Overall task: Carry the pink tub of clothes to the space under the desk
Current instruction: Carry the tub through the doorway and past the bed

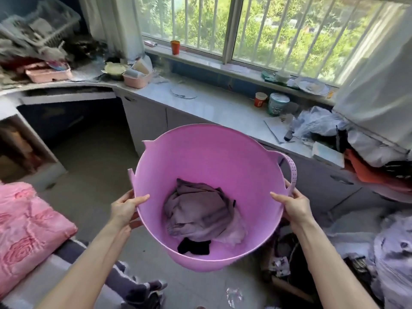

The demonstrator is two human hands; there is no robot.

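Note:
The pink tub [207,152] hangs in the air in front of me, tilted so its inside faces the camera. In its bottom lie crumpled mauve clothes [198,210] and a small black garment [194,246]. My left hand [126,208] grips the tub's left rim, thumb inside. On the right rim, just below the loop handle [359,172], my right hand [293,205] holds on. The desk [66,90] stands at the upper left, with a dark open space under the desk [89,134] above bare floor.
A counter [223,108] with cups and bags runs under the barred window. A pink quilt [26,228] lies on a bed at the left. Piled clothes and bags [379,157] crowd the right; a plush toy [396,248] and loose clutter sit on the floor at lower right.

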